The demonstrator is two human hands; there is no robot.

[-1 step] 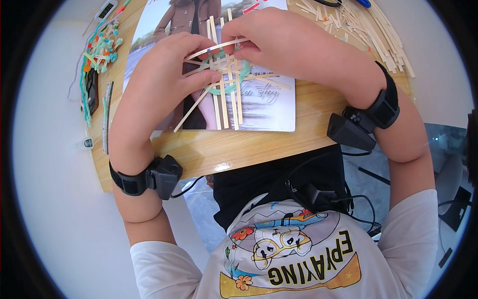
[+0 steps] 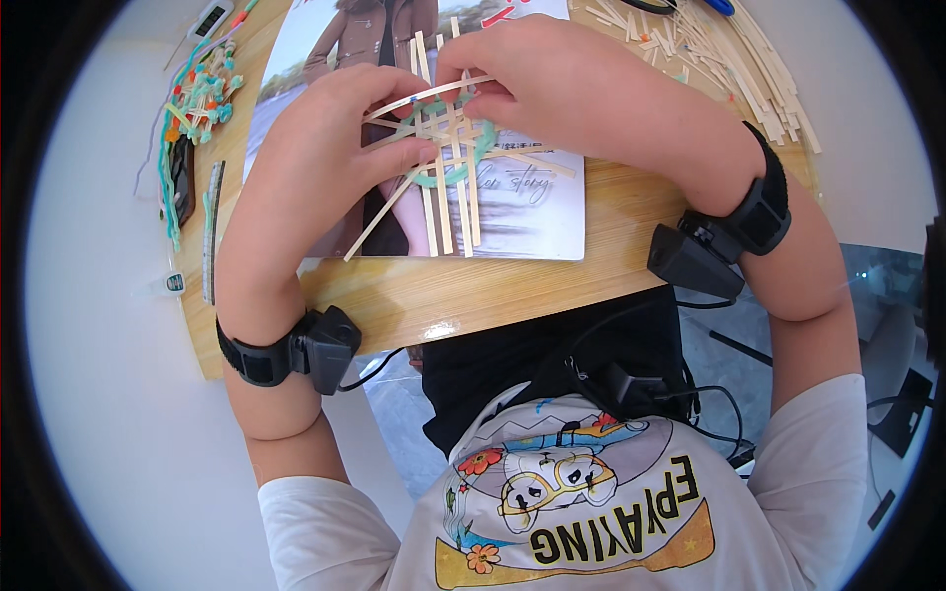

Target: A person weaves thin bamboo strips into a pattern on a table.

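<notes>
Over a magazine (image 2: 547, 231) lies an open weave of pale flat wooden strips (image 2: 444, 212), crossing upright, sideways and slantwise. A mint-green ring (image 2: 486, 140) runs among them. One slightly bowed strip (image 2: 434, 93) spans the far side of the weave, between my hands. My left hand (image 2: 360, 128) has its curled fingers at that strip's left end, while its thumb presses on the woven strips. Near the strip's right end, my right hand (image 2: 517, 74) pinches it between thumb and fingers. Both hands partly hide the far part of the weave.
Loose wooden strips (image 2: 759, 79) are heaped at the far right, below blue scissor-like handles (image 2: 719, 6). At the left lie knotted coloured cords (image 2: 202, 94), a ruler (image 2: 212, 231), a small bottle (image 2: 169, 284) and a white digital device (image 2: 211, 20). The wooden table's near edge (image 2: 443, 330) faces me.
</notes>
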